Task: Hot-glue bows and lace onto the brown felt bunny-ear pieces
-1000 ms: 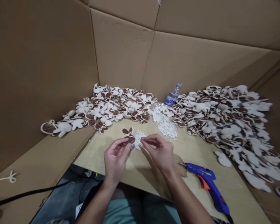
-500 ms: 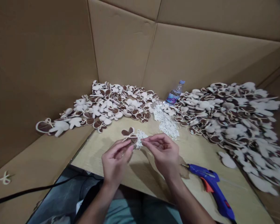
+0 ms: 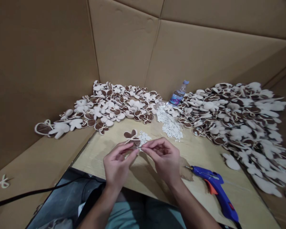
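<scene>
My left hand pinches the lower edge of a brown bunny-shaped felt piece with a cream string bow across it. Close beside it, my right hand has thumb and forefinger pressed together at the piece's lower right edge. Whatever sits between those right fingertips is too small to make out. Just behind the fingers lies a small heap of white pieces. A blue glue gun with an orange trigger rests on the board to the right, its nozzle pointing left toward my right wrist.
Piles of brown and white felt pieces spread at back left and along the right. Between them stand a water bottle and more white pieces. Cardboard walls enclose the board. A loose bow and black cable lie left.
My right hand has moved slightly left, bringing its fingertips up to the felt piece's edge. My left hand stays nearly still with the piece.
</scene>
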Available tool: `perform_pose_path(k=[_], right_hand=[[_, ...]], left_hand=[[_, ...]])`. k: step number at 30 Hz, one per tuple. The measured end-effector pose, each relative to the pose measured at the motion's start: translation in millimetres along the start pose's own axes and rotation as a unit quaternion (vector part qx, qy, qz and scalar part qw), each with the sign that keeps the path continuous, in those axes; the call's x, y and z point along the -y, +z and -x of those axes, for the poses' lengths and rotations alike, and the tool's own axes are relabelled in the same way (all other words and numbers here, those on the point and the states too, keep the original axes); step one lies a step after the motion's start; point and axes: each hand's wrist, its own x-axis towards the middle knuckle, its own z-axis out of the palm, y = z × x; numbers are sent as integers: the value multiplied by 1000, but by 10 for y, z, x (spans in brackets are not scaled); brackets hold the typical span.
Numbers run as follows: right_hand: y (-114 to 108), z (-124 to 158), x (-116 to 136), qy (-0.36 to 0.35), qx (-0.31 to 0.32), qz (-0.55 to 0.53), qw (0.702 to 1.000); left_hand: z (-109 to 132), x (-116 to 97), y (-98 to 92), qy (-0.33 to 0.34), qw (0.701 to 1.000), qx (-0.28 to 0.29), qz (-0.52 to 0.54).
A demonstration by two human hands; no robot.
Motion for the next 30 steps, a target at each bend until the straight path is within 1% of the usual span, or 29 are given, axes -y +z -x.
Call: perform_pose_path(k=[4,8,20,27,30], right_hand=[[-4,6,-15,-17,-2,11,1000],[-2,6,-29,-16,2,14,1000],[22,16,-17,-20,-6,16,1000],[36,-3,1,0,-3,2,1000],[39,-9,5,30,2,-14,999]], left_hand=[[1,-4,-1,6,1000,-7,-11],[1,12,-10,9,1000,-2,-23],[12,45,-22,17,1000,2,7],[-3,41,-19,19,1000,4,5],[-5,20,-26,10,1000,8,5]])
